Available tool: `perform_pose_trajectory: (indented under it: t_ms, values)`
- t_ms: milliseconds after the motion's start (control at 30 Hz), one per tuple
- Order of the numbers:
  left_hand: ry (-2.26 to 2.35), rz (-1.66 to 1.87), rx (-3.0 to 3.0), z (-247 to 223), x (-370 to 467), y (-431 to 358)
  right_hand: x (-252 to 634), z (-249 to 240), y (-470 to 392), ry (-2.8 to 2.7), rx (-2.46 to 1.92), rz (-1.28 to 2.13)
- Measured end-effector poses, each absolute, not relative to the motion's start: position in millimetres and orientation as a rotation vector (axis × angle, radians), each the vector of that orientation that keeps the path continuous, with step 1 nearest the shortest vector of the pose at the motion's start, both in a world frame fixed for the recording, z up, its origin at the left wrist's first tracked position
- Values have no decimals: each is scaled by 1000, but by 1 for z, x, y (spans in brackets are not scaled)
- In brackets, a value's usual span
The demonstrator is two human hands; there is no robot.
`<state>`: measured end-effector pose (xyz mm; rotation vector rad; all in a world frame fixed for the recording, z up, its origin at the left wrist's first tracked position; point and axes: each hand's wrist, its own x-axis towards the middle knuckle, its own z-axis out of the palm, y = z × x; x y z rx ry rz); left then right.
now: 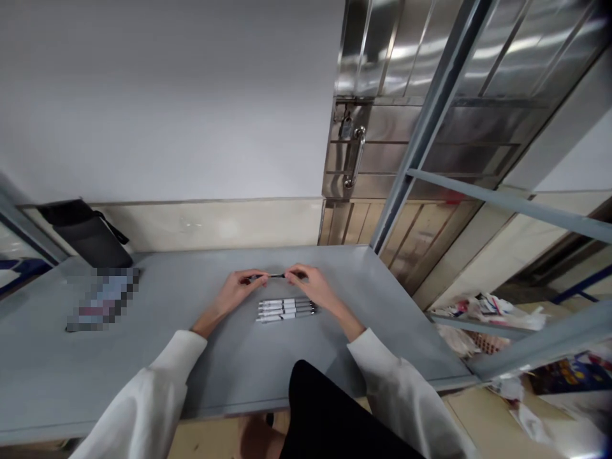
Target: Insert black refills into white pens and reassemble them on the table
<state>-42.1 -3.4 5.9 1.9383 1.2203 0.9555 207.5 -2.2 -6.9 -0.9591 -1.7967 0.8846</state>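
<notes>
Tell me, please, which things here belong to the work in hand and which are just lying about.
Work in hand:
slim dark rod between left hand and right hand
slim white pens with dark ends

Apparently lying about:
black pouch with strap
flat pixelated item
crumpled pale plastic bags, right

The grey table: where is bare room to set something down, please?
Bare room lies between the blurred item and the left hand, and from the right hand to the right edge of the table. Crowded: the middle, where both hands hold a thin dark item beside the white pens, and around the black bag.
</notes>
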Motion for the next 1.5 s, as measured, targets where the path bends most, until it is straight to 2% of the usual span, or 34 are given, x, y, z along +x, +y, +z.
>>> perform_pose_trajectory:
  t_ms: [200, 667, 833, 1500]
  values:
    - [1199, 988, 1932, 5, -41, -5, 207, -6, -4, -1779, -906, 819]
    - [1203, 1052, 1897, 11, -38, -12, 207, 2, -9, -1706, -956, 1000]
    - [1210, 1037, 1884, 8, -37, -12, 206, 5, -13, -1703, -911, 912]
    - [1185, 1052, 1819, 3, -38, -9, 205, 6, -16, -1616, -898, 908]
